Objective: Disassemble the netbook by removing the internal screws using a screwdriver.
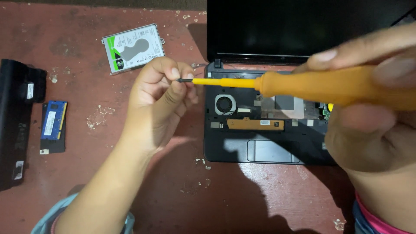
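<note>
A: What has the right hand (372, 108) got?

B: A screwdriver (303, 84) with an orange handle. The grip is closed round the handle, forefinger laid along the top. It is close to the camera and blurred.

A: And the left hand (162, 93)?

B: Raised above the bench (86, 164), its grip pinching the dark tip of the screwdriver between thumb and fingertips (175, 73). Whether a screw sits at the tip, I cannot tell.

A: So where does the screwdriver lie?

B: Held level in the air between the two hands, the shaft running from the left hand's pinch across to the right, over the top edge of the laptop (268, 125).

A: What state is the laptop in?

B: Open, screen dark, keyboard cover off. You can see a round fan (225, 104), a metal plate beside it, an orange strip of circuit below, and the touchpad (273, 151) near the front edge.

A: Anything else on the bench?

B: A hard drive (133, 47) lies beyond the left hand, well apart from the laptop. Far left there is a long black battery (17, 125), and just beside it a blue memory stick (54, 120) resting on a black piece.
</note>
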